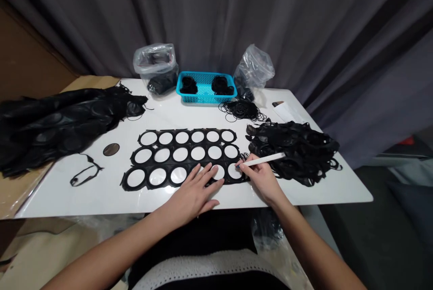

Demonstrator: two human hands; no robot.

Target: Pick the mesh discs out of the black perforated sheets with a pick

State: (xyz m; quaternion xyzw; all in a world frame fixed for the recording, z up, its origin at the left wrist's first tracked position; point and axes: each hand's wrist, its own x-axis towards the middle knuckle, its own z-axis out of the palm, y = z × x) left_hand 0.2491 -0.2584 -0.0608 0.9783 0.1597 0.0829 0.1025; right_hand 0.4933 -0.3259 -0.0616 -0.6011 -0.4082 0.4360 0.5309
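A black sheet (172, 166) with three rows of round holes lies flat on the white table, which shows through the holes. My left hand (196, 191) rests on its front row with the fingers spread, holding nothing. At the right end of that row, my right hand (259, 175) grips a white pen-like tool (265, 159), its tip down at the edge of the last hole. Thin black strands stick up beside the right hand. Just right of it sits a heap of black perforated scraps (297, 150).
Behind stand a blue basket (206, 99) with black bundles and two plastic bags (158, 69), (255, 69). Black rings (243, 110) lie before the basket. At left are black sheets (67, 123), a dark disc (111, 149) and a black strip (93, 175).
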